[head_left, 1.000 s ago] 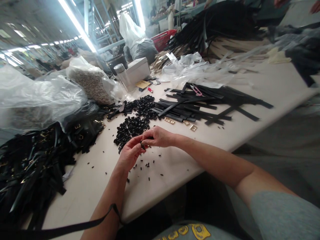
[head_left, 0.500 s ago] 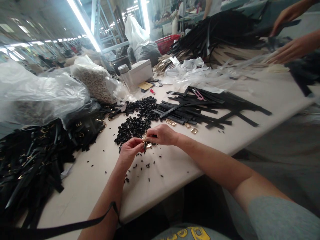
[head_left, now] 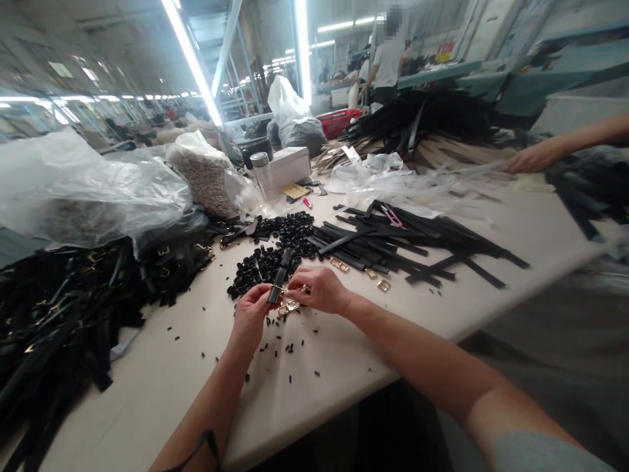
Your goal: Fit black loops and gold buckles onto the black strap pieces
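Between my hands a short black strap (head_left: 282, 275) stands tilted up, with a gold buckle (head_left: 277, 288) around its lower part. My left hand (head_left: 252, 313) is closed, its thumb and fingertips pinching the strap from the left. From the right, my right hand (head_left: 322, 288) is closed with its fingertips at the buckle; a bit of gold shows among its curled fingers. Just below the fingertips lie loose gold buckles (head_left: 288, 307) on the table. Behind the hands spreads a heap of small black loops (head_left: 246, 270), partly covered by the strap.
Black strips (head_left: 363, 236) lie to the right, with pink scissors-like handles (head_left: 392, 216) on them. Finished-looking buckled straps (head_left: 147, 275) pile up at left beside plastic bags (head_left: 201, 174). A clear bottle (head_left: 263, 174) stands behind. A co-worker's hand (head_left: 535, 157) reaches in at right.
The black strap now stands up plainly between my fingers; before, my hands mostly covered it. My view has tilted upward. Only one of the co-worker's hands remains visible.
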Available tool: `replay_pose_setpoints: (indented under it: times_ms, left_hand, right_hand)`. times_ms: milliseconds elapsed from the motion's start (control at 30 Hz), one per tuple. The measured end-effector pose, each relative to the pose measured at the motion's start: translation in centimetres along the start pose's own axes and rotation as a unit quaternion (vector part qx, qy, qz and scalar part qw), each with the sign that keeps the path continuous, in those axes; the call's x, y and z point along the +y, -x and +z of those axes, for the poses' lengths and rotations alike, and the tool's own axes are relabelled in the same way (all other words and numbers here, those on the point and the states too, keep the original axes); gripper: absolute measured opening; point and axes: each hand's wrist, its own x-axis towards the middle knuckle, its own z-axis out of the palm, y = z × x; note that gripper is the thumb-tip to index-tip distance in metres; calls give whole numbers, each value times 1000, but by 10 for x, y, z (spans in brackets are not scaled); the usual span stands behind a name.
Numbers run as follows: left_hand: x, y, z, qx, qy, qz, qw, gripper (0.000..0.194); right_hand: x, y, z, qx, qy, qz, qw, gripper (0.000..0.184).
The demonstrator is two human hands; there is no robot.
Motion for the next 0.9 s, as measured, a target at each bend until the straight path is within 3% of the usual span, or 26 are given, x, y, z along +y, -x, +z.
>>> replay_pose_setpoints:
  times_ms: [67,167,300,400,600,733,800,900]
  left_hand:
    - [-3,0,1,-3,6,-3,1000,28]
    - [-9,1,2,-11,-10,6,1000,28]
    - [-13,1,2,-8,-57,36,998,28]
    - [-13,1,3,-6,-93,64,994,27]
    - [-13,2,7,-10,-115,91,989,25]
    - [-11,3,4,-28,-197,133,971,19]
    - [-11,3,3,-55,-279,186,940,13]
    - [-13,1,5,-121,-408,266,865,7]
  right_hand:
    - [-1,1,9,-36,-52,32,997,19]
    - [-3,1,20,-9,-187,105,977,24]
    - [-7,0,26,-6,-426,204,882,42]
    - [-10,0,25,-9,-493,236,837,43]
    - [-9,-5,21,19,-505,256,824,38]
    - [-2,-8,16,75,-457,249,851,35]
    - [1,-9,13,91,-453,244,853,34]
    - [4,-10,11,92,-469,244,844,33]
